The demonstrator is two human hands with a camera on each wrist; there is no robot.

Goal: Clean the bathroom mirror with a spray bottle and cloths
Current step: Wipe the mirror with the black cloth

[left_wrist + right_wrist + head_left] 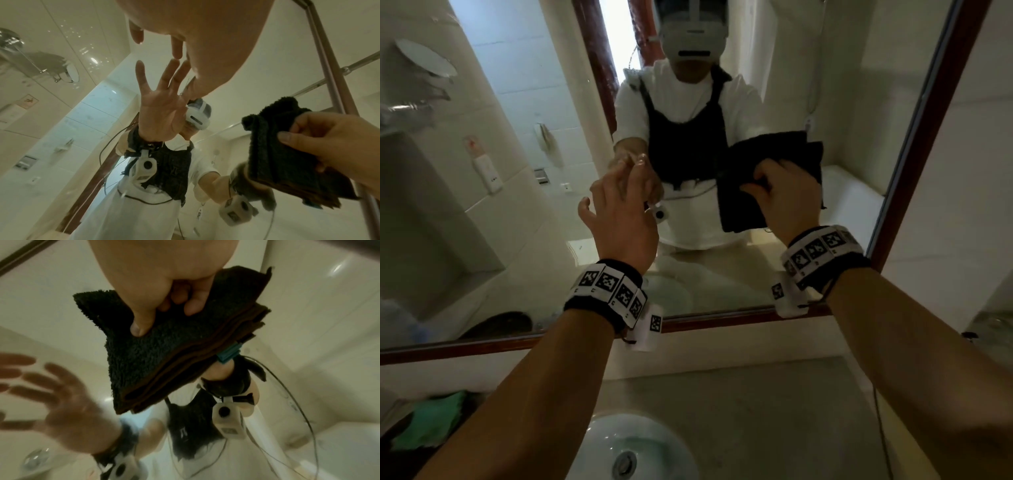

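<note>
Right now we stand at the mirror (pixel 524 192) with both hands raised to the glass. Main risk, as we judge it: our left hand (pixel 619 219) has spread fingertips right at the glass, which could leave fresh smears on the pane we mean to clean. Second risk: the dark cloth (pixel 763 178) is folded in several layers and pinched only near its top, so the lower layers could slip loose or unfold during a wipe, and we would lose even pressure. Third: we see no spray bottle in any view, so we cannot tell whether the glass is wet enough; a dry pass could just streak.

Grip: left hand is wide open, fingers (pixel 176 48) straight and splayed, holding nothing, tips meeting their reflection. Right hand (pixel 164 280) is closed around the dark cloth, thumb (pixel 141 321) pressing the near face, other fingers curled behind it. The cloth hangs at the glass, right of centre, near the mirror's red-brown frame (pixel 924 144). A green cloth (pixel 431 425) lies on the surface at lower left, beside the sink (pixel 592 442).
</note>
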